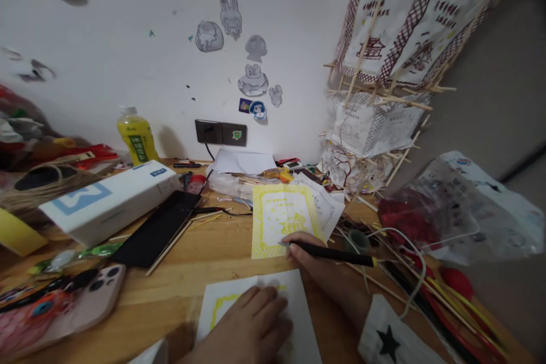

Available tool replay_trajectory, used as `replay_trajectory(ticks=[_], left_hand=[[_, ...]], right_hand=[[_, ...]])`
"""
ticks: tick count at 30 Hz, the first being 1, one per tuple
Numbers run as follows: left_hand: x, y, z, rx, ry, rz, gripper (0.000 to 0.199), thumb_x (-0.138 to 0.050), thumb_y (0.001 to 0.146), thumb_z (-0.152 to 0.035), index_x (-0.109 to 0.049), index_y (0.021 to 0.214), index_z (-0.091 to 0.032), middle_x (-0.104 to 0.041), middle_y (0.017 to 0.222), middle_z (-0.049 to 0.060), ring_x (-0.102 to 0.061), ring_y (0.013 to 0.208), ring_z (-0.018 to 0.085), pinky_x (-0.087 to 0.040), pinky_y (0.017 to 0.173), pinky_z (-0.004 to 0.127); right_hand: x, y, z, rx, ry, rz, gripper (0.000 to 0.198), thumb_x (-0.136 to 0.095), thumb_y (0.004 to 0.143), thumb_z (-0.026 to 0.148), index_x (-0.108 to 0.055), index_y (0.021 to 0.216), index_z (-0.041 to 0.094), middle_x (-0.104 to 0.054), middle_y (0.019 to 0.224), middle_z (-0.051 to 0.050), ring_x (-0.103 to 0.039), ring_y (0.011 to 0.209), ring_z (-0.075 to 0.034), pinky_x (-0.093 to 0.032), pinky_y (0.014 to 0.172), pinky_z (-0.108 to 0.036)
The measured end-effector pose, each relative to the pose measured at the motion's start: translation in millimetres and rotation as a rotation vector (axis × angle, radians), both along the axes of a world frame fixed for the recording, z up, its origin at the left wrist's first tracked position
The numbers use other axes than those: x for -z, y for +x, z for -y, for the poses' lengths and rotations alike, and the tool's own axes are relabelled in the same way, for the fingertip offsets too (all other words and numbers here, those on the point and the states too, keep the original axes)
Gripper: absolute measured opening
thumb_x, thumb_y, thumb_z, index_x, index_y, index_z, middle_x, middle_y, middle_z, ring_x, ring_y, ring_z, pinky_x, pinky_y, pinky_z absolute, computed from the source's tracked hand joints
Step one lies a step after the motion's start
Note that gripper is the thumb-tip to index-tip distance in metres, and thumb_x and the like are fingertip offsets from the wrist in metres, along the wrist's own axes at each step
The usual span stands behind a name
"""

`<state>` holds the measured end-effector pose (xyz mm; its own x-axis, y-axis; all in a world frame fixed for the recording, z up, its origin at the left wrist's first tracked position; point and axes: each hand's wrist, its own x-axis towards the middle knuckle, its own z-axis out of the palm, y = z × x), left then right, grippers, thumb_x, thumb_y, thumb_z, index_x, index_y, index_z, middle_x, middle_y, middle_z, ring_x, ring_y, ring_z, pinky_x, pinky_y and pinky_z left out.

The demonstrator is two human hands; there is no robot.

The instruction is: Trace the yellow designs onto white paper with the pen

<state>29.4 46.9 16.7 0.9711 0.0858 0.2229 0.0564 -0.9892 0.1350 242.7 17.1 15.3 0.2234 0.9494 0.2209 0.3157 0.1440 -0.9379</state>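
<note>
My right hand (305, 250) pinches a slim black marker pen (336, 253) with a yellow band near its rear end. Its tip points left, over the lower part of a sheet with a yellow pagoda drawing (275, 227) and a patterned yellow border. Whether the tip touches that sheet, I cannot tell. My left hand (251, 324) lies over a white paper (305, 318) nearer to me, its fingers loosely spread. A yellow frame line shows on this paper to the left of the fingers; the hand hides much of the rest.
A stick-and-paper lantern (375, 119) stands at the back right. Plastic bags (460, 210) and thin sticks lie right. To the left are a white box (113, 202), a black tablet-like slab (157, 230), a phone (102, 296) and a yellow drink bottle (137, 136).
</note>
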Motion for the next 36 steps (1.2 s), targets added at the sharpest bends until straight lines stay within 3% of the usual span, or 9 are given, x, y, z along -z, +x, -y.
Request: replay_trajectory(ticks=[3, 7, 10, 14, 19, 24, 36], left_hand=[[-3.4, 0, 1, -0.045, -0.016, -0.04, 0.042, -0.066, 0.082, -0.02, -0.06, 0.123, -0.02, -0.057, 0.136, 0.011, -0.052, 0.125, 0.033, -0.044, 0.104, 0.049], [-8.0, 1, 1, -0.107, -0.029, -0.147, 0.049, -0.063, 0.078, -0.016, -0.059, 0.127, -0.015, -0.055, 0.137, 0.015, -0.051, 0.125, 0.037, -0.045, 0.102, 0.057], [-11.2, 3, 2, -0.113, -0.041, -0.22, 0.052, -0.059, 0.078, -0.015, -0.057, 0.13, -0.014, -0.053, 0.139, 0.016, -0.049, 0.128, 0.037, -0.043, 0.103, 0.058], [-12.9, 5, 2, -0.13, -0.118, -0.207, 0.047, -0.059, 0.081, -0.019, -0.058, 0.128, -0.014, -0.054, 0.137, 0.016, -0.048, 0.128, 0.037, -0.042, 0.105, 0.057], [-9.2, 4, 1, -0.134, -0.176, -0.157, 0.042, -0.057, 0.087, -0.027, -0.059, 0.127, -0.014, -0.055, 0.137, 0.015, -0.047, 0.129, 0.035, -0.04, 0.106, 0.056], [-3.9, 4, 1, -0.108, -0.113, -0.118, 0.041, -0.057, 0.088, -0.029, -0.06, 0.125, -0.013, -0.057, 0.134, 0.015, -0.049, 0.126, 0.035, -0.044, 0.104, 0.053], [-2.8, 4, 0, -0.106, -0.108, -0.097, 0.041, -0.056, 0.085, -0.026, -0.061, 0.124, -0.014, -0.058, 0.132, 0.015, -0.051, 0.122, 0.034, -0.044, 0.104, 0.051]], right_hand=[[-10, -2, 8, -0.05, -0.081, -0.07, 0.018, -0.059, 0.081, 0.036, -0.064, 0.086, 0.02, -0.058, 0.066, 0.002, -0.054, 0.06, -0.013, -0.044, 0.06, -0.025], [-17, -8, 16, -0.06, -0.156, -0.135, 0.013, -0.063, 0.074, 0.03, -0.054, 0.077, 0.021, -0.055, 0.062, 0.005, -0.05, 0.056, -0.011, -0.04, 0.057, -0.023], [-13, -8, 15, -0.039, -0.159, -0.055, 0.02, -0.061, 0.073, 0.03, -0.047, 0.062, 0.021, -0.048, 0.057, 0.005, -0.046, 0.056, -0.011, -0.037, 0.055, -0.022], [-7, -5, 13, -0.005, -0.132, 0.085, 0.019, -0.057, 0.071, 0.026, -0.046, 0.056, 0.02, -0.043, 0.054, 0.005, -0.04, 0.055, -0.011, -0.034, 0.054, -0.022], [-8, -2, 15, -0.026, -0.137, 0.212, 0.018, -0.053, 0.072, 0.023, -0.047, 0.056, 0.021, -0.045, 0.055, 0.004, -0.042, 0.056, -0.012, -0.032, 0.053, -0.023], [-8, -1, 16, -0.036, -0.126, 0.312, 0.019, -0.054, 0.074, 0.024, -0.048, 0.056, 0.021, -0.05, 0.056, 0.004, -0.045, 0.057, -0.012, -0.034, 0.055, -0.024], [-12, -6, 18, -0.031, -0.14, 0.385, 0.015, -0.058, 0.077, 0.02, -0.053, 0.062, 0.021, -0.057, 0.061, 0.003, -0.052, 0.059, -0.013, -0.039, 0.055, -0.023]])
